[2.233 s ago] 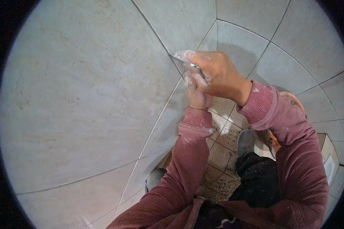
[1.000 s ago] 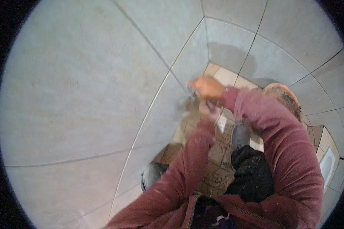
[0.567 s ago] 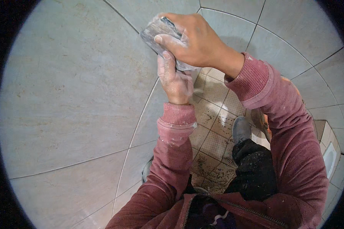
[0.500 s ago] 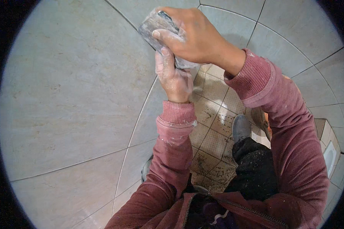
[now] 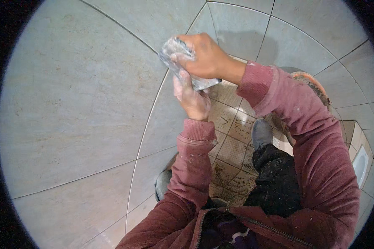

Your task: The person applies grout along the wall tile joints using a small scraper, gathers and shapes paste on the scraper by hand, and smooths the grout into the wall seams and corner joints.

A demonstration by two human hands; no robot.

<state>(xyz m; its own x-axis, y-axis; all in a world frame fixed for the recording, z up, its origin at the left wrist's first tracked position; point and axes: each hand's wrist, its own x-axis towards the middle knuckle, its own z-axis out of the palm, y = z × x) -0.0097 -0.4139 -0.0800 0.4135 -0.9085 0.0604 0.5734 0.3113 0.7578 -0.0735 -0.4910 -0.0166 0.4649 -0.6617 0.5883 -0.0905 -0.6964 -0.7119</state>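
Near the tiled wall, my right hand is closed on a flat metal scraper, its face smeared with white paste. My left hand is just below, fingers bent against the underside of that scraper and thumb raised along it, dusted white. Part of the blade is covered by my right fingers. Whether the scraper touches the wall behind it I cannot tell.
A patterned tile floor with dark specks lies below, around my shoe. An orange-rimmed bucket stands at the right, partly behind my arm. Farther right is a tiled ledge with a white basin. Walls meet at the top.
Since half a second ago both hands and the scraper have moved down and slightly right. About a second ago they were blurred and lower; they rose in between.
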